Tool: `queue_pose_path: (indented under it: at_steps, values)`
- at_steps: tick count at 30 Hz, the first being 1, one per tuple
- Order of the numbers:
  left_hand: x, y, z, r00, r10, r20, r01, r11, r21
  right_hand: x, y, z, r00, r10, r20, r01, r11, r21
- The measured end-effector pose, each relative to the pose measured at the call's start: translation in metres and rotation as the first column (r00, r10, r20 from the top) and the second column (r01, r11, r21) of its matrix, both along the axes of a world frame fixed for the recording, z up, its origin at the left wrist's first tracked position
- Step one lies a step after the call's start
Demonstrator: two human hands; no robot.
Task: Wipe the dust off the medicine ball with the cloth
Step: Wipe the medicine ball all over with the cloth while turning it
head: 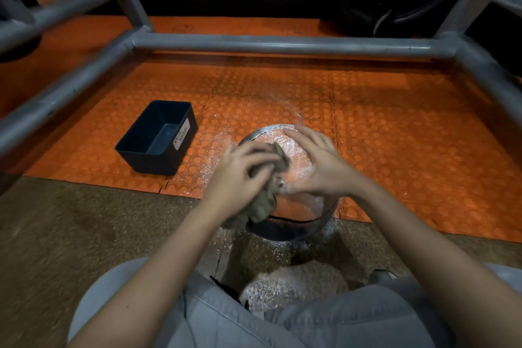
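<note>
Jeans (pixel 226 316); cloth (pixel 262 202); "WASTE BUCKET" bin (pixel 152 162)

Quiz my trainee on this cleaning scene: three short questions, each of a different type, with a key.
1. True or false: the left hand grips the cloth.
2. What does the right hand rest on? A the ball; B the floor; C the metal frame.
3. Fill the blank: the dark bin stands on the person's ____ side of the ball.

Key: 1 true; 2 A; 3 left.
</note>
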State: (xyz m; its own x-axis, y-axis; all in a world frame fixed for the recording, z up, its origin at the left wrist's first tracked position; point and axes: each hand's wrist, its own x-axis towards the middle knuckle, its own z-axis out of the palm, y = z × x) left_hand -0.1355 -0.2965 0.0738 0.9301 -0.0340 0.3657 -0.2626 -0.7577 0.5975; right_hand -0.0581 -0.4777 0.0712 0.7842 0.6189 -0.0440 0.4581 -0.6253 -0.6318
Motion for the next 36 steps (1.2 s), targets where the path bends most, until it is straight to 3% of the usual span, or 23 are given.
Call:
queue_pose_path:
  at_steps: [3,5,7,10,12,15,17,20,25,28,30,31,33,36]
  values:
    - [0.024,0.019,0.001,0.97,0.207,-0.127,-0.232,0.944,-0.233,-0.005,0.001,0.002,1.0,-0.009,-0.011,0.009,1.0,0.0]
    - [0.024,0.018,-0.004,0.961,0.242,-0.134,-0.27,0.927,-0.26,-0.005,-0.001,0.001,1.0,-0.017,-0.014,0.017,0.999,0.029]
    - [0.013,0.008,-0.008,0.981,0.177,-0.076,-0.189,0.959,-0.213,-0.002,-0.003,0.001,0.999,-0.034,-0.02,0.035,0.998,0.061]
    - [-0.014,-0.007,-0.007,0.999,-0.025,0.043,0.025,1.0,-0.005,0.002,-0.003,-0.002,0.999,-0.03,-0.03,0.032,0.997,0.063]
    - [-0.011,-0.004,-0.007,0.996,-0.065,0.065,0.064,0.998,0.022,0.001,-0.002,-0.001,0.999,-0.027,-0.022,0.028,0.999,0.039]
    - [0.016,0.015,-0.009,0.993,0.115,-0.027,-0.118,0.973,-0.201,-0.001,0.0,0.001,0.999,-0.03,-0.018,0.031,0.999,0.012]
    - [0.028,0.026,-0.01,0.976,0.192,-0.105,-0.213,0.941,-0.262,-0.002,-0.001,0.0,0.999,-0.031,-0.034,0.032,0.999,0.019]
    - [0.019,0.015,-0.012,0.985,0.156,-0.076,-0.168,0.965,-0.2,0.0,-0.004,-0.001,0.998,-0.047,-0.045,0.049,0.997,0.051]
    - [-0.011,-0.001,-0.007,0.994,-0.084,0.07,0.081,0.996,0.037,-0.002,-0.003,-0.001,0.999,-0.036,-0.026,0.037,0.998,0.053]
    - [0.011,0.02,-0.011,0.996,0.09,-0.019,-0.092,0.984,-0.153,-0.006,0.0,0.001,1.0,-0.028,-0.015,0.028,0.999,0.029]
    - [0.021,0.026,-0.011,0.974,0.189,-0.129,-0.221,0.921,-0.32,-0.006,0.0,0.0,1.0,-0.025,-0.013,0.025,0.999,0.02]
    - [0.02,0.024,-0.011,0.968,0.207,-0.141,-0.242,0.915,-0.323,-0.006,0.0,0.0,1.0,-0.026,-0.012,0.027,0.999,0.02]
    - [0.013,0.017,-0.012,0.981,0.176,-0.081,-0.19,0.956,-0.223,-0.004,-0.002,-0.001,0.999,-0.04,-0.018,0.041,0.999,0.036]
    - [-0.013,-0.002,-0.008,1.0,-0.003,0.028,0.003,1.0,-0.002,-0.002,-0.003,-0.002,0.998,-0.051,-0.021,0.052,0.997,0.053]
